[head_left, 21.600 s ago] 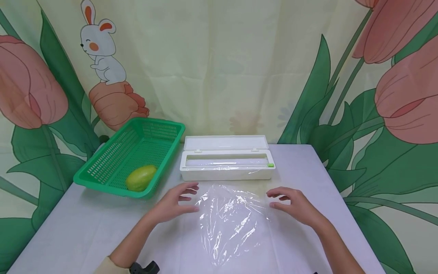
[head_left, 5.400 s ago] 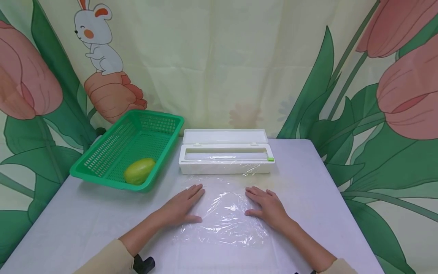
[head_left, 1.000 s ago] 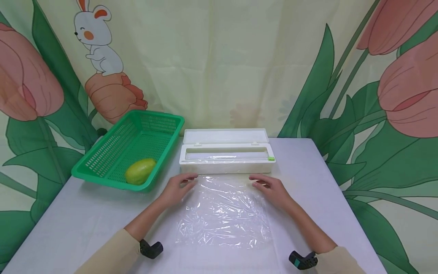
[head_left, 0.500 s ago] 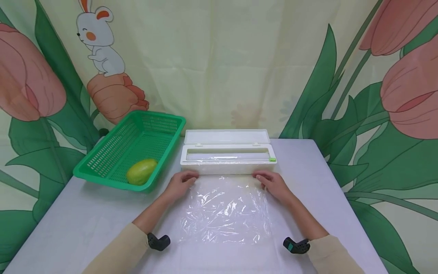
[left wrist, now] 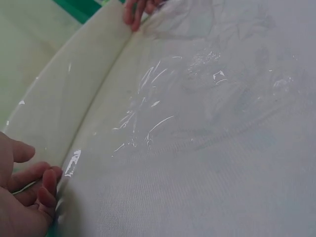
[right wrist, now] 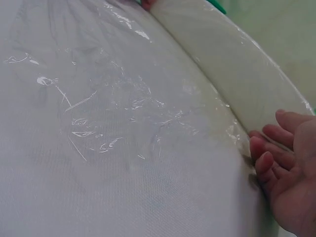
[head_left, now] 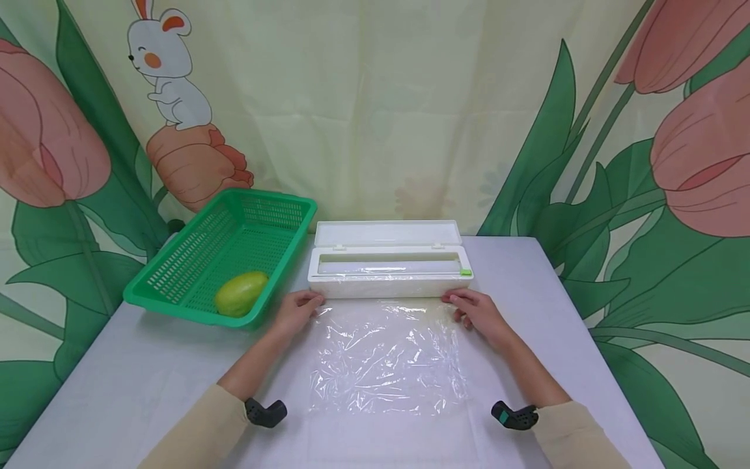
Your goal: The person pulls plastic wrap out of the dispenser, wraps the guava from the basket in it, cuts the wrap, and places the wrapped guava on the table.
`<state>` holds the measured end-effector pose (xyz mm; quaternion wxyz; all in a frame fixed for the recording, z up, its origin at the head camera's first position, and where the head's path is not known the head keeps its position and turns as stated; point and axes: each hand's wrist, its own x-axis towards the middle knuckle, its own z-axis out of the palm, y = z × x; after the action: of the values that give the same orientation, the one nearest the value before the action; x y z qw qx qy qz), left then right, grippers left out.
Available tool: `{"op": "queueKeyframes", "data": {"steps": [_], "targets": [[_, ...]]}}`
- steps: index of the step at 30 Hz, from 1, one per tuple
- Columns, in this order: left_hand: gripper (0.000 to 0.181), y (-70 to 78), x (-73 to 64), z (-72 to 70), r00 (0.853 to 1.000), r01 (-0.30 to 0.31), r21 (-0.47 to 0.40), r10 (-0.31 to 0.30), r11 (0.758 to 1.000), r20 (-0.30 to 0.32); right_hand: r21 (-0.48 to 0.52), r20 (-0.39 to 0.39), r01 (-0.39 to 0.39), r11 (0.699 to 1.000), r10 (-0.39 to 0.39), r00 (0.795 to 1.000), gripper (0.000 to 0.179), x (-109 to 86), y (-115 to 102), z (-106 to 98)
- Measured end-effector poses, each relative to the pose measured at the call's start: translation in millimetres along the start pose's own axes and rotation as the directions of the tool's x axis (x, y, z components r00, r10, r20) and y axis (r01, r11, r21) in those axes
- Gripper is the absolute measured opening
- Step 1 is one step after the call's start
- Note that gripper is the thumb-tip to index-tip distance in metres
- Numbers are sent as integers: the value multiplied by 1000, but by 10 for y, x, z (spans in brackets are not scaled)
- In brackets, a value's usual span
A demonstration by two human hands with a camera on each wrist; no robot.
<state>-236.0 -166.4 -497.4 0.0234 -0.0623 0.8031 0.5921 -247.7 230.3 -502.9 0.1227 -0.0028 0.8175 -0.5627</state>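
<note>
A sheet of clear plastic wrap [head_left: 387,358], wrinkled and shiny, stretches over the white table from the front of a white wrap dispenser [head_left: 389,286]. The dispenser's lid stands raised, showing the roll inside and a green slider [head_left: 465,272] at its right end. My left hand [head_left: 295,312] touches the wrap's left side at the dispenser's front base, fingers loosely bent. Mirroring it, my right hand [head_left: 477,312] touches the right side by the dispenser's right corner. In the wrist views, the left fingers [left wrist: 44,185] and right fingers [right wrist: 266,148] lie against the film along the dispenser's base.
To the left stands a green plastic basket [head_left: 281,260] holding a yellow-green oval melon [head_left: 241,294]. A curtain [head_left: 410,130] printed with a rabbit and tulips hangs behind the table [head_left: 146,391]. Black wrist cameras sit at both sleeves.
The melon has stayed in the basket. From lying flat over the film, my hands have moved up to the dispenser's base, then apart sideways. Compared with the oldest frame, the wrap lies wider and flatter.
</note>
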Motion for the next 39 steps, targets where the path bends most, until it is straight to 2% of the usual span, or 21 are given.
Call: {"op": "queueKeyframes", "data": {"steps": [5,12,14,18,21,25,28,32,39], "targets": [[23,-15,0,-45,1000,22,2,-22,1000,3,7,-16,-10,1000,10,1000,36,-17,26,-45],[25,6,-45,-72,1000,22,6,-22,1000,19,32,-36,-18,999,19,999,39,-88,1,-97],[26,36,-81,-82,999,33,11,-33,999,20,17,-49,0,1000,1,999,39,-115,-5,-107],[29,102,-156,-116,999,28,49,-30,998,41,-70,-73,84,994,-89,993,39,-195,-57,-119],[33,150,-202,-151,997,-16,77,10,997,79,-109,-78,162,981,-171,982,38,-284,-167,-122],[42,244,-263,-196,987,-93,104,78,990,143,-127,-96,206,970,-219,971,38,-362,-310,-130],[48,327,-300,-227,971,-179,141,152,974,186,-154,-115,222,963,-241,964,38,-383,-398,-149],[53,435,-332,-271,951,-267,187,227,945,210,-200,-138,251,947,-281,950,39,-375,-474,-193],[54,573,-365,-363,944,-295,184,257,938,206,-251,-177,234,939,-282,943,41,-308,-529,-254]]}}
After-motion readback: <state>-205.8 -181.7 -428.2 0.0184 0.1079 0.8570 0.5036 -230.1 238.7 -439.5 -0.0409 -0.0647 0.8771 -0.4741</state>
